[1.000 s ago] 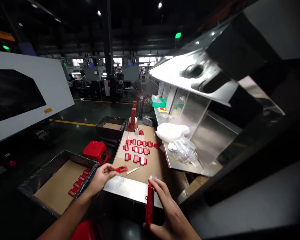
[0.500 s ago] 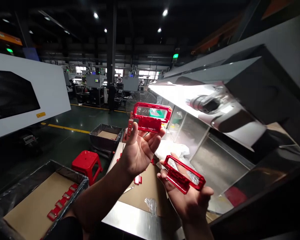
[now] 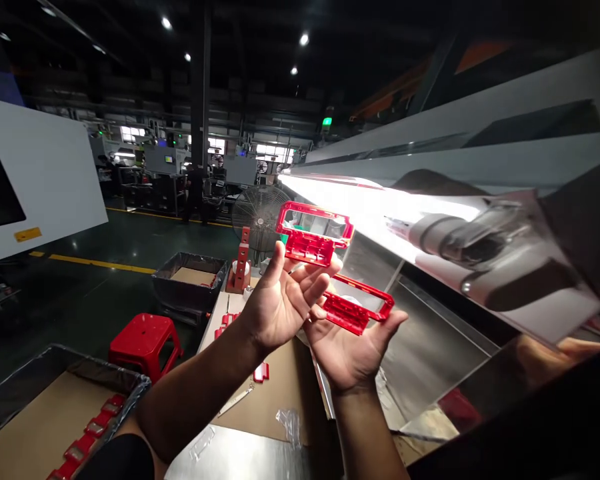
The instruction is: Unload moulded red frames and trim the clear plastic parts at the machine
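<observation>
Two red frames hang in the air above the surface (image 3: pixel 275 393), one to a hand: the upper red frame (image 3: pixel 307 248) is gripped along its lower panel by the fingers of the left hand (image 3: pixel 280 310), while the lower red frame (image 3: pixel 346 313) spans the right hand (image 3: pixel 350 357), thumb at one end and fingers, partly hidden behind the left hand, at the other. Whether the two hands touch cannot be told. More red pieces (image 3: pixel 261 372) lie on the surface, near a pale stick (image 3: pixel 237 399); a clear plastic strip (image 3: pixel 291 427) rests by its near edge. Left of the surface, a row of similar parts (image 3: pixel 96 425) sits inside a lined bin (image 3: pixel 105 367), with a red stool (image 3: pixel 140 337) behind. The work appears partway along: some pieces already rowed in the bin, others out on the surface, the held pair not yet set down. Beyond the surface stands a fan (image 3: pixel 260 220).
</observation>
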### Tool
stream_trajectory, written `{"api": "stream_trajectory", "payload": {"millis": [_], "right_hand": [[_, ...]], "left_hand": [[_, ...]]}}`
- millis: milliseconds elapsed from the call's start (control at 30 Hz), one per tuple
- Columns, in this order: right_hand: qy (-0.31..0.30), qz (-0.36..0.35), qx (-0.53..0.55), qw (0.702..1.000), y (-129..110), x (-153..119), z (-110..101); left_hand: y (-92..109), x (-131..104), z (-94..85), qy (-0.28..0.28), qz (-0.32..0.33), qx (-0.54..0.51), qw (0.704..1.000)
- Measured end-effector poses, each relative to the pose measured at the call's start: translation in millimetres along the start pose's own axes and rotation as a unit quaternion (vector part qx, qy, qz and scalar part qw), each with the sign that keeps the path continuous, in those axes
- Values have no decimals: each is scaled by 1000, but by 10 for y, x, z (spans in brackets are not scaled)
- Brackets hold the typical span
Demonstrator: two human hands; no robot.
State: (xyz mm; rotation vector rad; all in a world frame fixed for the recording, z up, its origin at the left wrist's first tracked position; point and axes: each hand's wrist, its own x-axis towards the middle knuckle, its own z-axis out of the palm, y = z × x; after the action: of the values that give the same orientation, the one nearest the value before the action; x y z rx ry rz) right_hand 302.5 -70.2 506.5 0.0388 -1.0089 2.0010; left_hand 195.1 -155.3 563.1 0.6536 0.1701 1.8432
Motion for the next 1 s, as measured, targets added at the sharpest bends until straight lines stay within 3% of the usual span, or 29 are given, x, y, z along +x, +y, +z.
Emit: {"api": "stream_trajectory", "payload": {"millis": [200, 400, 467, 600, 667, 800, 1000], "right_hand": [[11, -3, -28, 1000, 38, 19, -44], [18, -7, 46, 999, 36, 113, -66], [3, 7, 57, 998, 24, 188, 6], [-36, 56, 85, 994, 11, 368, 270], [-54, 64, 89, 993, 15, 449, 420], [-91, 69, 131, 985, 33, 569, 636], [-124, 69, 227, 963, 88, 709, 738]], "left_hand": [[-51, 72, -58, -9, -20, 4, 1000], [-54, 113, -115, 19, -18, 3, 1000], [12, 81, -172, 47, 13, 21, 999], [233, -83, -364, 124, 154, 43, 979], [336, -194, -474, 147, 193, 40, 969], [451, -397, -656, 179, 207, 41, 961], [510, -560, -798, 191, 222, 54, 955]]}}
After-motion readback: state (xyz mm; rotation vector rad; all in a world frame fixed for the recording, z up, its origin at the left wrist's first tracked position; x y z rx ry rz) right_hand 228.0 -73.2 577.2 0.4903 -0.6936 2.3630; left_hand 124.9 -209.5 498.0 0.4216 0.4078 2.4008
